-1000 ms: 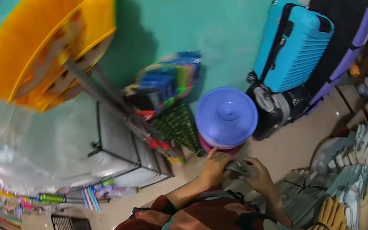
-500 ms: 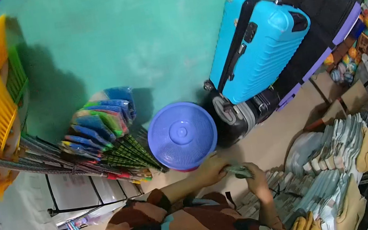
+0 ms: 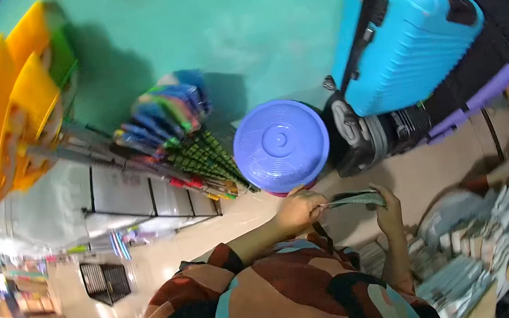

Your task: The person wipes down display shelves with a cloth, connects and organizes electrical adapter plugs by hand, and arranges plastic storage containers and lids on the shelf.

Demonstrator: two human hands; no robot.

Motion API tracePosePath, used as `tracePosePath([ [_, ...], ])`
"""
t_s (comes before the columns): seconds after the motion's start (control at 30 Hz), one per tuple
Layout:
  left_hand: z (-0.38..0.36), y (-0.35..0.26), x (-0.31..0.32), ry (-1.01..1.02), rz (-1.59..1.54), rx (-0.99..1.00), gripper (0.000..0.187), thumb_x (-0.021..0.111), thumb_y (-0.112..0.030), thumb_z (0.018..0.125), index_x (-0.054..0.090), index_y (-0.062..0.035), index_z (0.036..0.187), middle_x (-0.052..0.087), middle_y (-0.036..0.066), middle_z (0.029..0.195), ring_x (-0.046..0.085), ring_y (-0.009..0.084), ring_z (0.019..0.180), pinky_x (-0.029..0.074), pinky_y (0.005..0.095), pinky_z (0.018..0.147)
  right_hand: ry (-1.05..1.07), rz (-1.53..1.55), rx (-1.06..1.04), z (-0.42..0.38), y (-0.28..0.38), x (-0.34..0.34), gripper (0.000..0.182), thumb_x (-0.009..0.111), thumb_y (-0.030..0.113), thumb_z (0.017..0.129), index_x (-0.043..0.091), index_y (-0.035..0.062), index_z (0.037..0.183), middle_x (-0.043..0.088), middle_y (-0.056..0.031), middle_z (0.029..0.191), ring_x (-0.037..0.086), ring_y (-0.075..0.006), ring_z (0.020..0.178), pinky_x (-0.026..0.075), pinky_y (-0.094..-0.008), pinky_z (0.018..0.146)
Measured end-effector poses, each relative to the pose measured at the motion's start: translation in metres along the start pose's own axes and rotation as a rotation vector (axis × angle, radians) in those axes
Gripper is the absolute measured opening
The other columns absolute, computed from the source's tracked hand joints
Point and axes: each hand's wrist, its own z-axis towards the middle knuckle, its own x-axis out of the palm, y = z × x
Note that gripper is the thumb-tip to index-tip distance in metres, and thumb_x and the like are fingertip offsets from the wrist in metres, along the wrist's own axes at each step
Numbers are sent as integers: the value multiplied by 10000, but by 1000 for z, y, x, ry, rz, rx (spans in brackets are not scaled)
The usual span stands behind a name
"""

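Observation:
A thin, flat grey-green strip (image 3: 354, 200), possibly folded paper or cloth, stretches between my two hands above the floor. My left hand (image 3: 300, 210) is closed around its left end, fingers curled. At the opposite end, my right hand (image 3: 387, 208) pinches it between thumb and fingers. Just beyond my left hand stands a round purple-blue plastic basket or lid (image 3: 280, 145), with a reddish rim showing beneath it.
A bright blue suitcase (image 3: 411, 34) rests on black luggage (image 3: 354, 136) by the green wall. Yellow brooms (image 3: 8, 118) and wrapped brushes (image 3: 167, 109) stand left. Stacked packaged goods (image 3: 469, 251) lie right. A black basket (image 3: 105, 282) sits on the floor.
My hands have moved apart, and the strip, bunched between them before, is now drawn out longer. My view has shifted, so the surroundings sit further right and higher.

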Motion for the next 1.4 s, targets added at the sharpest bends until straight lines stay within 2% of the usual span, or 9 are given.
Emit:
tracePosePath([
  [0.23, -55, -1, -14, -238, 13, -266, 130, 606, -111, 788, 651, -78, 906, 663, 104, 873, 622, 289, 891, 446, 426, 901, 216, -108, -137, 47, 18, 29, 394, 468, -95, 825, 578, -12, 1194, 628, -147, 1120, 577, -224, 1080, 423, -324, 948],
  [0.4, -113, 9, -23, -348, 5, -489, 187, 609, -107, 765, 643, -69, 945, 660, 118, 901, 607, 327, 870, 460, 430, 835, 464, -157, -413, 74, 50, 91, 365, 484, -50, 830, 585, 2, 1176, 600, -190, 1170, 570, -326, 1094, 418, -360, 949],
  [0.53, -170, 24, -26, -335, 118, -630, 286, 617, -200, 772, 599, -94, 1038, 649, 146, 932, 621, 336, 886, 481, 451, 792, 657, -174, -557, 74, 83, 157, 410, 477, -110, 787, 583, -12, 1170, 626, -156, 1128, 581, -241, 1083, 420, -324, 942],
  [0.7, -253, 47, -33, -289, 81, -884, 414, 621, -238, 793, 560, -110, 1182, 644, 151, 1030, 620, 344, 949, 487, 459, 826, 813, -233, -586, 52, 120, 249, 396, 472, -84, 781, 596, -15, 1150, 642, -155, 1077, 605, -236, 1023, 443, -317, 905],
  [0.93, -434, 66, -65, -568, -105, -1062, 488, 634, -260, 823, 510, -58, 1250, 609, 174, 1123, 585, 348, 1029, 455, 435, 900, 1184, -288, -787, -57, 193, 435, 464, 436, -99, 720, 603, -1, 1141, 640, -154, 1065, 611, -258, 1023, 442, -318, 907],
  [1.03, -520, 76, -63, -864, -292, -1040, 552, 678, -270, 793, 501, -41, 1263, 601, 178, 1150, 573, 344, 1063, 449, 417, 923, 1459, -277, -911, -122, 226, 524, 508, 429, -96, 674, 597, 31, 1136, 613, -189, 1067, 589, -344, 1036, 442, -348, 909],
  [1.2, -636, 80, -78, -1256, -231, -1081, 575, 738, -267, 711, 542, -59, 1210, 600, 181, 1146, 561, 342, 1082, 454, 414, 911, 1707, -321, -1116, -239, 276, 670, 518, 465, -116, 667, 596, 27, 1147, 624, -182, 1042, 597, -339, 1014, 456, -355, 884],
  [1.37, -721, 89, -80, -1844, -395, -975, 419, 712, -189, 751, 570, -38, 1114, 646, 169, 947, 632, 296, 892, 480, 369, 796, 2075, -158, -1090, -348, 324, 779, 447, 515, -70, 719, 587, 14, 1151, 617, -169, 1009, 609, -336, 944, 472, -348, 839],
  [1.4, -736, 116, -60, -1955, -395, -1054, 357, 689, -169, 785, 578, -33, 1095, 652, 145, 922, 635, 224, 859, 481, 348, 774, 2161, -181, -954, -359, 320, 808, 431, 544, -38, 734, 588, 16, 1159, 619, -163, 1019, 613, -301, 941, 474, -328, 844],
])
